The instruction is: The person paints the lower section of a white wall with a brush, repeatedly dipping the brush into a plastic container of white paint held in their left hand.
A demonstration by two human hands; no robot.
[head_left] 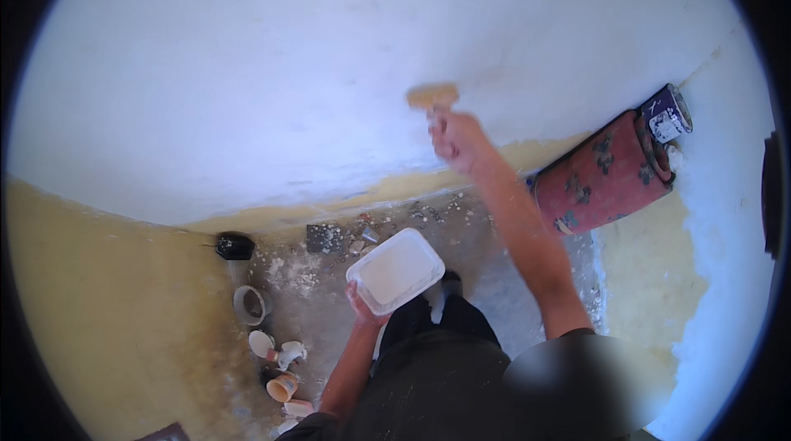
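My right hand reaches out in front of me, its fingers closed around the handle of a wide tan brush. The brush is at the white-coated wall; whether its tip touches cannot be made out. Low in front of my body, my left hand grips the near left edge of a white rectangular plastic tub. Some pale, whitish material covers the bottom of the tub. My left fingertips under the rim are partly hidden.
A rolled red floral mat leans at the right, with a dark paint can on its far end. By the left wall lie a black container, a grey bucket and an orange-tan pot. White debris speckles the floor.
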